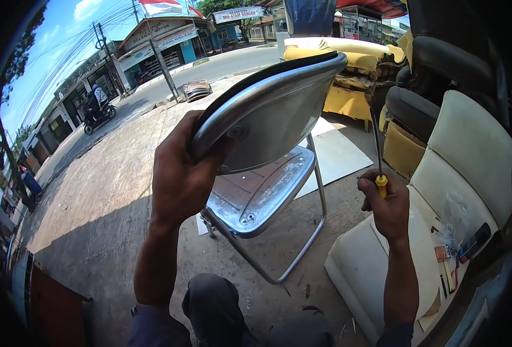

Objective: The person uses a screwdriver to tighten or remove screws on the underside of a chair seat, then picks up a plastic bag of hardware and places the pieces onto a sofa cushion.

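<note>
Left hand: clamped on the lower left rim of the backrest, thumb on the metal face, the hand (180, 173) raised in front of the person.
Right hand: closed around a screwdriver, the hand (392, 202) held up to the right, well apart from the backrest.
Screwdriver: yellow handle (381, 181) in the fist, long dark shaft pointing up.
Backrest: a curved metal panel (267, 121) with a thick silver tubular rim and a black far edge, tilted, above the seat; whether it is joined to the frame I cannot tell.
Chair seat: a bare, worn metal pan (261, 199) with ridges, on a bent silver tube frame (278, 281) standing on the concrete.
Behind the chair: a flat white sheet (348, 159) on the ground.
Right side: a cream upholstered seat (470, 153) bearing a clear plastic bag (457, 211), a black phone-like object (474, 242) and small tools.
Farther back: a sofa with exposed yellow foam (348, 104).
Roadside: a motorcycle (99, 117) with riders, and shopfronts beyond.
</note>
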### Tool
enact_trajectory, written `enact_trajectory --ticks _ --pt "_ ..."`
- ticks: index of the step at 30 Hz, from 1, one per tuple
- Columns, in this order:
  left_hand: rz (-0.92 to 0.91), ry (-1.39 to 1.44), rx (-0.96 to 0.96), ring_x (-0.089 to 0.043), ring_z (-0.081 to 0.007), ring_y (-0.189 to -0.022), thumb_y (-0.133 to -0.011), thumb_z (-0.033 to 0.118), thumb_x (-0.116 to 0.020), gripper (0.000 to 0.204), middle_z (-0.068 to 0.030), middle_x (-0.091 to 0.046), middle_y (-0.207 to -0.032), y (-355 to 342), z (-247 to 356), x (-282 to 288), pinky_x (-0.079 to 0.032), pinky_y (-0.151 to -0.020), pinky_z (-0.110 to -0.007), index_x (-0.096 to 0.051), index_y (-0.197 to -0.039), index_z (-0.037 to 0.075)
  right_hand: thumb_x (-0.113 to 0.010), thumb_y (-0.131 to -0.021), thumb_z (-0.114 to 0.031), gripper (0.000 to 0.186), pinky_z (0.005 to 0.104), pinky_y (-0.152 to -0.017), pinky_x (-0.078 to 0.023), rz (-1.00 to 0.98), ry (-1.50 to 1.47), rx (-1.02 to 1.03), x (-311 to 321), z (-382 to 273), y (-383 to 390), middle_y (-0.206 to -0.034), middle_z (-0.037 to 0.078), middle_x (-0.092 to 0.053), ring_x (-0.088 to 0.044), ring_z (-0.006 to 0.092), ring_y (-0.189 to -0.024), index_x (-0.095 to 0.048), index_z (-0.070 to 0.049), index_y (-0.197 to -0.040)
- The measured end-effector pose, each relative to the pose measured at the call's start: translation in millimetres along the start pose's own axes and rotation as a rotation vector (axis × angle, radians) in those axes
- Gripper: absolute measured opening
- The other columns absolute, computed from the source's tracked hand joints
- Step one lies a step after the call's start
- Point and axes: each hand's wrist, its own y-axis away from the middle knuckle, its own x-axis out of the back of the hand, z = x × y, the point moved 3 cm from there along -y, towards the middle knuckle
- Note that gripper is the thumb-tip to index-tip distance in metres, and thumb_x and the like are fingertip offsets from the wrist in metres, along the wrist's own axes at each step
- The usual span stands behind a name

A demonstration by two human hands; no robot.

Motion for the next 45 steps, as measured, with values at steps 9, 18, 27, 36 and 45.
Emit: enact_trajectory --ticks 9,18,27,36,45 --pt "0.420 -0.555 -0.682 -0.070 -0.0298 -0.113 -0.094 0.004 -0.069 0.051 -0.0165 -0.069 -0.127 12 -5 -13 -0.059 -0.091 -0.041 -0.057 -0.143 0.006 -0.069 -0.100 -0.029 0.026 0.0234 -0.060 -0.052 -0.050 -0.596 0.199 -128 -37 -4 -0.088 0.003 -0.067 -0.064 0.0081 -0.078 -0.062 -0.004 -0.102" --pt "0.322 -0.449 -0.555 -0.070 -0.0259 -0.112 -0.098 0.004 -0.062 0.046 -0.0187 -0.070 -0.125 13 -10 -7 -0.058 -0.092 -0.037 -0.056 -0.144 0.006 -0.071 -0.099 -0.024 0.023 0.0257 -0.065 -0.054 -0.144 -0.621 0.274 -144 -57 -11 -0.090 0.005 -0.069 -0.068 0.0117 -0.079 -0.064 -0.003 -0.105" --pt "0.205 -0.127 -0.417 -0.068 -0.0246 -0.116 -0.094 -0.001 -0.065 0.049 -0.0192 -0.068 -0.126 9 -9 -2 -0.053 -0.098 -0.036 -0.054 -0.142 -0.002 -0.072 -0.098 -0.024 0.021 0.0218 -0.060 -0.052 -0.079 -0.660 0.356 -166 -66 -16 -0.089 0.001 -0.070 -0.067 0.0076 -0.075 -0.066 -0.006 -0.107" --pt "0.088 -0.035 -0.316 -0.063 -0.0260 -0.122 -0.093 -0.003 -0.064 0.052 -0.0212 -0.064 -0.132 8 -4 7 -0.050 -0.105 -0.038 -0.049 -0.142 -0.008 -0.074 -0.097 -0.023 0.021 0.0211 -0.058 -0.049 0.030 -0.643 0.369 -175 -70 -18 -0.082 0.001 -0.068 -0.063 0.0055 -0.069 -0.067 -0.005 -0.104" --pt "0.048 0.014 -0.261 -0.064 -0.0270 -0.122 -0.091 -0.004 -0.065 0.054 -0.0232 -0.064 -0.131 9 -7 10 -0.050 -0.105 -0.038 -0.049 -0.142 -0.008 -0.075 -0.095 -0.013 0.015 0.0265 -0.064 -0.050 0.189 -0.552 0.525 -181 -76 -19 -0.091 0.005 -0.070 -0.066 0.0107 -0.076 -0.068 -0.002 -0.104"
